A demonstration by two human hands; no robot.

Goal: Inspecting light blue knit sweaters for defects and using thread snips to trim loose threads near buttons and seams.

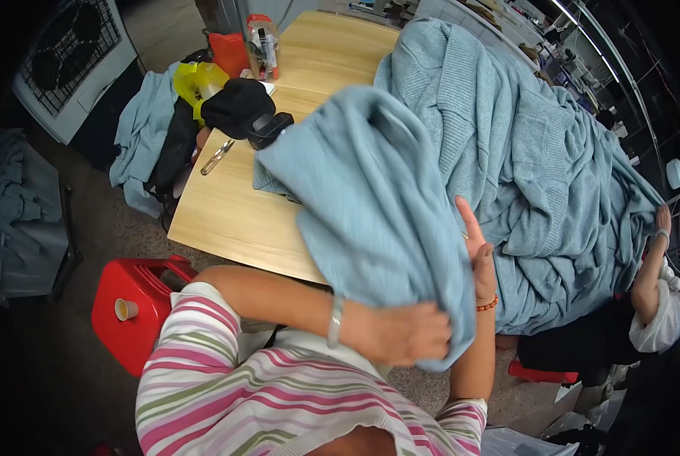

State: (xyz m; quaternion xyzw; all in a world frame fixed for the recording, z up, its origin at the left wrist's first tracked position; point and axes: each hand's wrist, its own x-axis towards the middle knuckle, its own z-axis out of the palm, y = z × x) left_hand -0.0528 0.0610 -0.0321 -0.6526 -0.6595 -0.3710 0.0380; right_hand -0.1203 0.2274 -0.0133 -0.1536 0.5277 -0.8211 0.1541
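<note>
A pale blue knitted garment is lifted over the near edge of the wooden table. My left hand grips its lower hem, with a pale bangle on that wrist. My right hand is raised against the garment's right side, one finger pointing up and a beaded orange bracelet on the wrist. Whether the right hand grips the cloth is hidden by the fabric.
A large heap of the same blue knitwear covers the table's right half. Scissors, a black cloth, a yellow item and a bottle lie at the far left. A red stool stands below. Another person's arm reaches in at right.
</note>
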